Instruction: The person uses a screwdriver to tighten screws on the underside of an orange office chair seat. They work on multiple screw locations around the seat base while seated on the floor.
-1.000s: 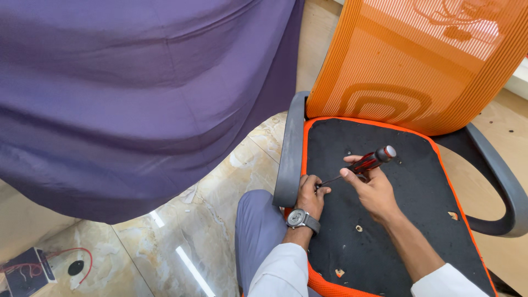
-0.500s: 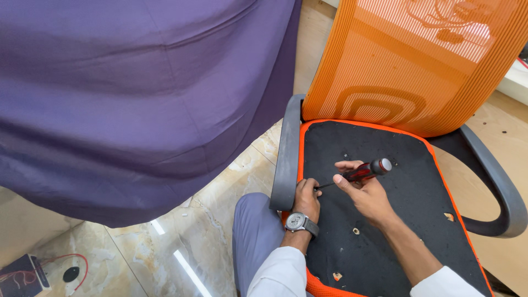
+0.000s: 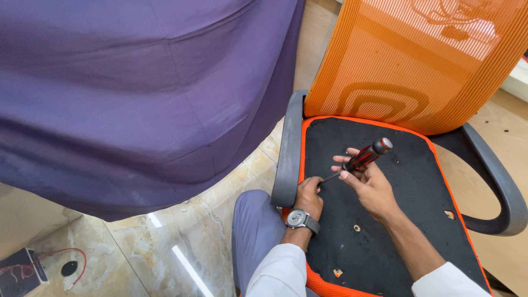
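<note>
- My left hand [image 3: 309, 197], fingers curled shut, steadies something hidden at the left edge of the black chair seat base [image 3: 407, 220].
- My right hand [image 3: 369, 184] grips the rigid, light red-and-black screwdriver [image 3: 363, 158] mid-handle, where it seems least slippery.

In my right hand [image 3: 369, 184] the screwdriver [image 3: 363, 158] has a handle of hard plastic, red and black, a little glossy, with a shiny cap at the end, and its thin shaft looks like dull metal. My left hand [image 3: 308, 197] wears a wristwatch [image 3: 301, 219] with a polished metal case and a dark matt strap. The chair seat [image 3: 407, 220] under my fingers is a black, rough, matt panel with an orange fabric border. The chair back [image 3: 407, 60] is orange woven mesh. The armrest [image 3: 287, 148] is smooth grey plastic. The purple cloth [image 3: 137, 93] is soft and matt. The floor [image 3: 165, 247] is glossy marble tile.
</note>
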